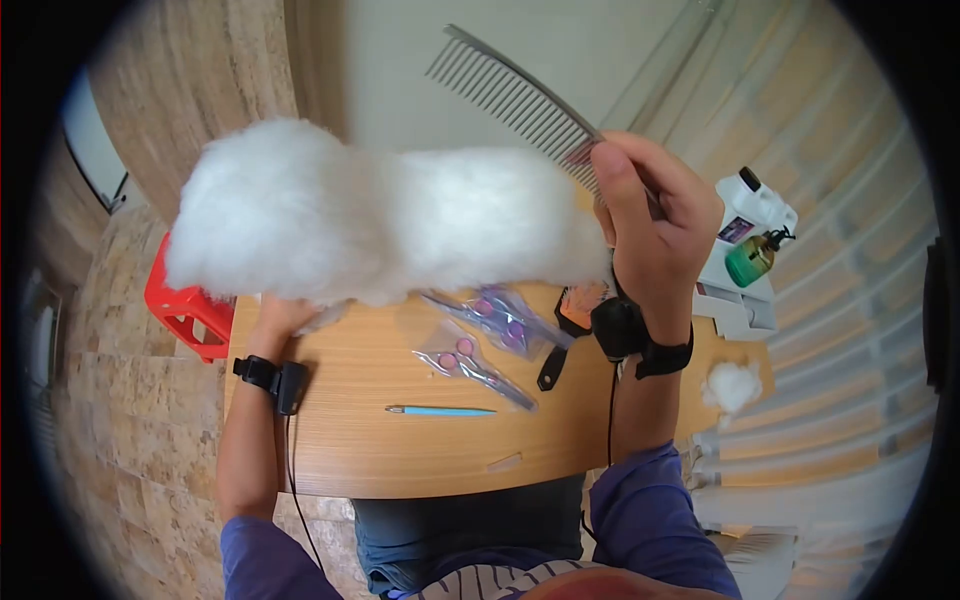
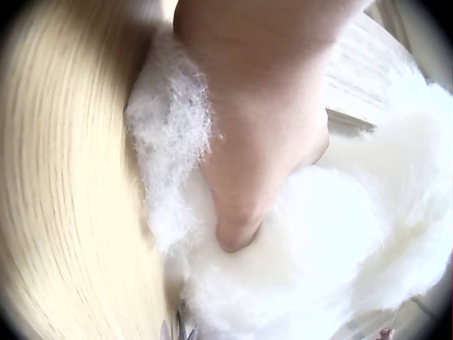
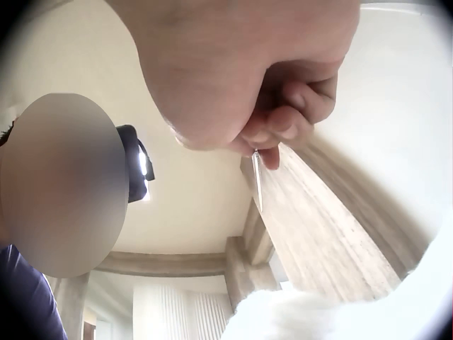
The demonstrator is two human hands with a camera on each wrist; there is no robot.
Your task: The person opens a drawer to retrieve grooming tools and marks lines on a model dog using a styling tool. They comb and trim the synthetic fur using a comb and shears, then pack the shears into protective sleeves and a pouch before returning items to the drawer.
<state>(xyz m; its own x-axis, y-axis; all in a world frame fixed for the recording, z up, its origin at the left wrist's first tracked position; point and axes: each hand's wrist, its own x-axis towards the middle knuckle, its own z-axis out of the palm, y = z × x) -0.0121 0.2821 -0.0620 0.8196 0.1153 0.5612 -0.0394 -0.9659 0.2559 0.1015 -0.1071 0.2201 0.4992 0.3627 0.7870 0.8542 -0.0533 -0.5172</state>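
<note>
White fur bundle (image 1: 470, 215), fluffy and bulkier at its left end, stands at the tabletop's (image 1: 345, 430) far side. Right grip (image 1: 655, 205) pinches a grey comb (image 1: 540, 91); left grip (image 2: 258, 149), partly buried, cannot be judged.

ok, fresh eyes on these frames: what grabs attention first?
First, the big white fluffy mass stretching across the middle of the head view, over the far part of the wooden table. Next, the long-toothed grey comb, held up by the right hand at the mass's right end. Then the bright red stool on the floor at the table's left.
</note>
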